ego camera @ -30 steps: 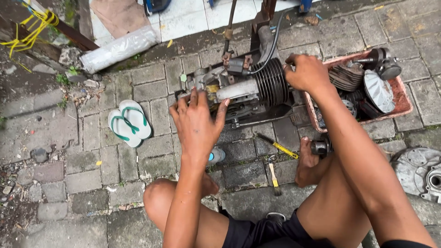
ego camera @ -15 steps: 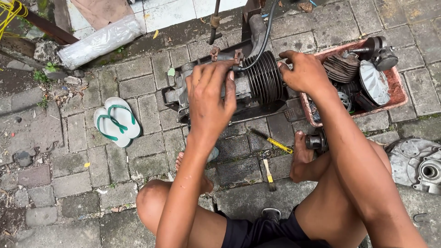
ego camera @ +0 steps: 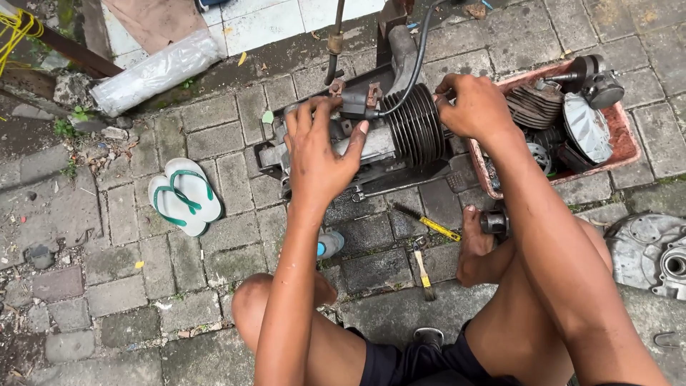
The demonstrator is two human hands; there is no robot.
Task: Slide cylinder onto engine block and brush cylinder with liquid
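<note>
Tools first: screwdriver (ego camera: 432,226) and chisel (ego camera: 423,263) lie loose on the pavers by the bare foot (ego camera: 477,250); easy to tread on. Left hand (ego camera: 314,154) spread flat on the engine (ego camera: 371,139) case, right hand (ego camera: 477,107) clamped on the cylinder's far end. Engine sits on uneven paving; it could roll and pinch fingers. Hose (ego camera: 414,64) may snag. Crate (ego camera: 614,136) just beside.

Clear plastic-wrapped bundle (ego camera: 157,71), upper left.
</note>
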